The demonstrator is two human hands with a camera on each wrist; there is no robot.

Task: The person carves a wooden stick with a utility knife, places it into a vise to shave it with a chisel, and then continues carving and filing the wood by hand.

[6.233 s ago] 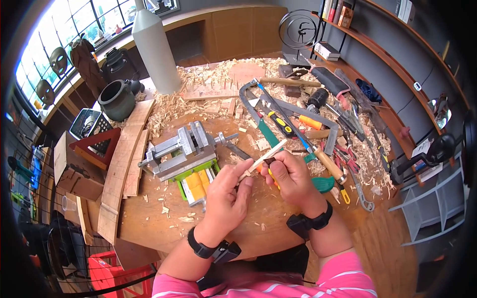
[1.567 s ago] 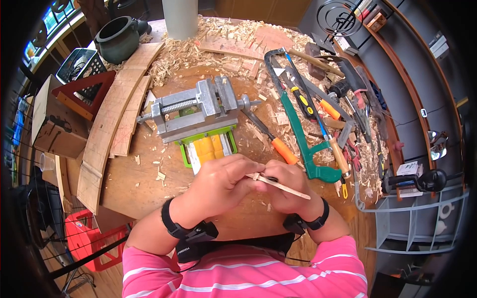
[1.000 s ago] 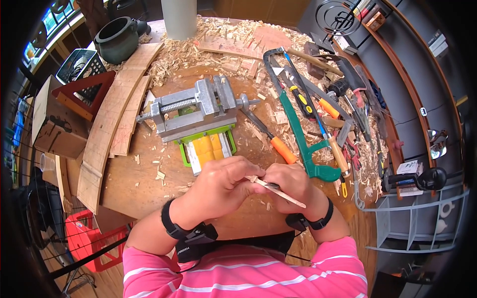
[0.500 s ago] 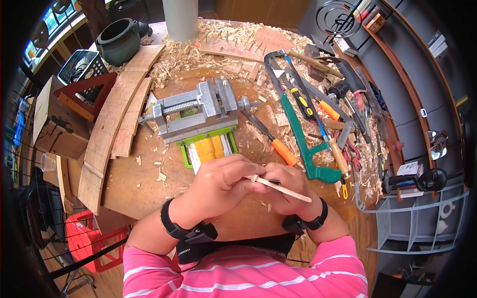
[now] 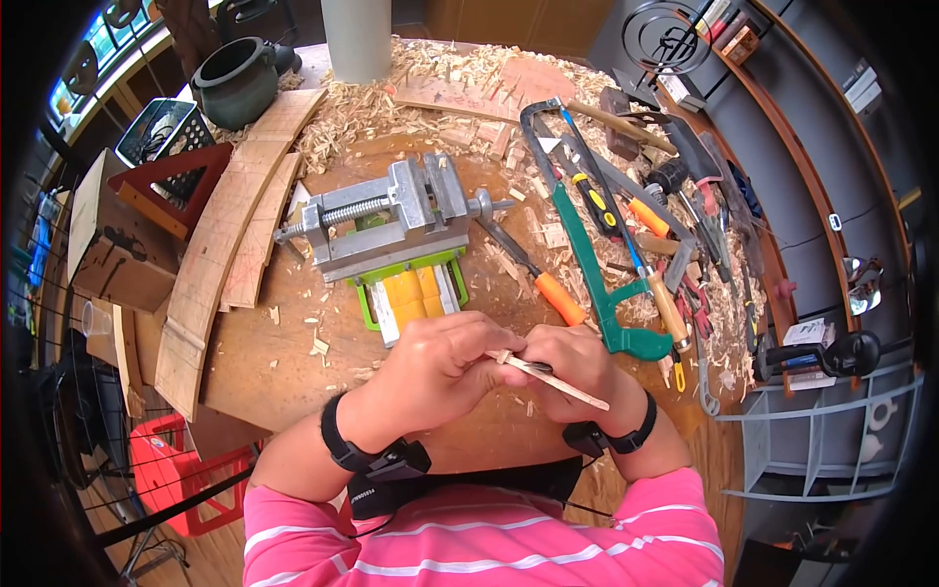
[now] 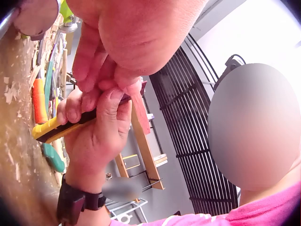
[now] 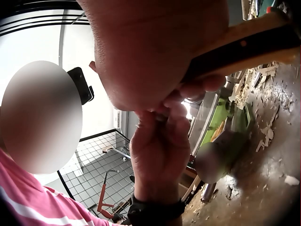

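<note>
In the head view, my left hand (image 5: 430, 367) pinches one end of a thin, pale wooden strip (image 5: 577, 393) that slants down to the right across the front of my other hand. A small notch or knob shows near the pinched end. My right hand (image 5: 572, 362) grips a knife (image 6: 70, 126), its yellow-and-black handle sticking out of the fist in the left wrist view. Its dark blade (image 5: 538, 368) lies along the strip, close by the left fingertips. Both hands meet above the table's front part, and the right wrist view shows the fingers bunched together, hiding most of the strip.
A metal vise (image 5: 391, 220) stands beyond the left hand. An orange-handled tool (image 5: 559, 298) and a green-handled saw (image 5: 636, 338) lie beyond the right hand, near more tools. Long planks (image 5: 220, 254) lie left; wood shavings (image 5: 333, 142) cover the back.
Over six seconds the strip has swung from pointing up and away to pointing down right, and the hands have come together. Lately its free end shifts slightly up and down beside the blade.
</note>
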